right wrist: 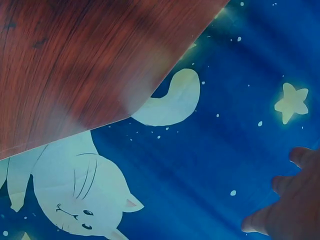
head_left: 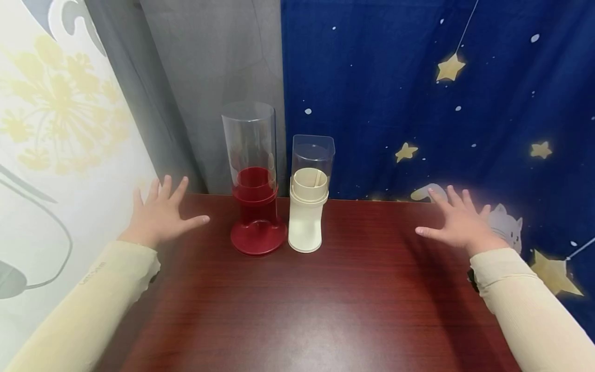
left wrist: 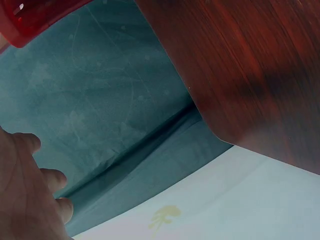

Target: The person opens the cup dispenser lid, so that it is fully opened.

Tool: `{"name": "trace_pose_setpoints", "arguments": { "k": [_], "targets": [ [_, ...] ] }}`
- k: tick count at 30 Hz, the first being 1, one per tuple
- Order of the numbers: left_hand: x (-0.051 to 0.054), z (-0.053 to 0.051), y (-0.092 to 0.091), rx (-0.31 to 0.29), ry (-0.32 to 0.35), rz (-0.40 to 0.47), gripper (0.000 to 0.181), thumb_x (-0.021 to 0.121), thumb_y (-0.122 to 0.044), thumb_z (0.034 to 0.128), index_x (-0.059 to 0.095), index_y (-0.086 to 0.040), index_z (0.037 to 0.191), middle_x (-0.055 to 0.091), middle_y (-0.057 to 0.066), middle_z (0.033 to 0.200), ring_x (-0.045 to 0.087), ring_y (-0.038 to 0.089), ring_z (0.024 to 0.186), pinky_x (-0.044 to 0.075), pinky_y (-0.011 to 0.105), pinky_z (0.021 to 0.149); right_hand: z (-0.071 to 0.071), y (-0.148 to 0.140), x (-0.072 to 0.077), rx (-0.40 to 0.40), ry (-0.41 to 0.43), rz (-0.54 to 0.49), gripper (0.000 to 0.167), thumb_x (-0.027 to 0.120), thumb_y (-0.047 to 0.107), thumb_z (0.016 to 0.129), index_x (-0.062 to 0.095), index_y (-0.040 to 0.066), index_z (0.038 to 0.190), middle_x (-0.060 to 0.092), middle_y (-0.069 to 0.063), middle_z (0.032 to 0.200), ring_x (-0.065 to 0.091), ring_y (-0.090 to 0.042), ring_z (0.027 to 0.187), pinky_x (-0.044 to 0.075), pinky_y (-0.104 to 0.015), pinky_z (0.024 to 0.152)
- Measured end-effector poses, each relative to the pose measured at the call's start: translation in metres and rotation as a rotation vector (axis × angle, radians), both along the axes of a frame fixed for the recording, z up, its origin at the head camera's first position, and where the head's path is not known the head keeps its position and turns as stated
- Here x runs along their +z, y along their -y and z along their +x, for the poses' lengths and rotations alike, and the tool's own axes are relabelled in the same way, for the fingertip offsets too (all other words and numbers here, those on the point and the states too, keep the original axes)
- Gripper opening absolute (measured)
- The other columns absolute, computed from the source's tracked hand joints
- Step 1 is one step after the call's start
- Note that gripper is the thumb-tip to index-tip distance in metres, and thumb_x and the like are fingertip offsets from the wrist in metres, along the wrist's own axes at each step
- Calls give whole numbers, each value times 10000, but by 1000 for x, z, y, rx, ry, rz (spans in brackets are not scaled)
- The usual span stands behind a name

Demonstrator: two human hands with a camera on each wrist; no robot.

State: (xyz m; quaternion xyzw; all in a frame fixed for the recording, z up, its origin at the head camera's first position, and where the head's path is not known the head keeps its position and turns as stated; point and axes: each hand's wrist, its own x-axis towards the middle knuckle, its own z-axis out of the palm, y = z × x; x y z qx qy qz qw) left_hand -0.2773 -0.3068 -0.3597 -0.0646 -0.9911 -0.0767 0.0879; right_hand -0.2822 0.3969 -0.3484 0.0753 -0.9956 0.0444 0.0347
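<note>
In the head view, a container with a dark red base (head_left: 258,238) and a tall clear round tube (head_left: 249,137) stands upright near the table's back edge. Just right of it is a shorter container with a cream base (head_left: 305,227) and a clear upper part (head_left: 325,155). My left hand (head_left: 160,213), fingers spread, hovers left of the red one, apart from it. Far to the right, my right hand (head_left: 460,219) is likewise spread and holds nothing. The left wrist view catches part of the red base (left wrist: 35,17) and my left fingers (left wrist: 52,179); my right fingers (right wrist: 280,187) show in the right wrist view.
Both containers stand on a dark reddish wood-grain table (head_left: 307,305). Behind it hang a grey curtain (head_left: 200,77) and a blue curtain (head_left: 367,93) with stars and a cat print. White cloth (head_left: 60,165) with yellow flower prints hangs on the left.
</note>
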Motion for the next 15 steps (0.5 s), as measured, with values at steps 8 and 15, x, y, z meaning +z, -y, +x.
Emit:
{"name": "trace_pose_setpoints", "arguments": {
  "k": [8, 15],
  "targets": [
    [-3, -8, -5, -33, 15, 28, 1229, 535, -870, 872, -44, -172, 1702, 0, 336, 1717, -5, 625, 1548, -173, 810, 1147, -6, 15, 16, 26, -146, -291, 1137, 770, 632, 881, 103, 239, 1714, 59, -285, 1739, -22, -565, 1580, -3, -911, 1085],
    [-1, -16, -24, -91, 37, 240, 1246, 632, -787, 883, -75, -163, 1697, 20, 234, 1757, -40, 561, 1581, -18, 806, 1196, -13, 62, 56, 129, -254, -581, 1004, 839, 401, 899, 242, 264, 1694, 235, -189, 1730, 255, -465, 1562, 256, -740, 1194]
  ]
}}
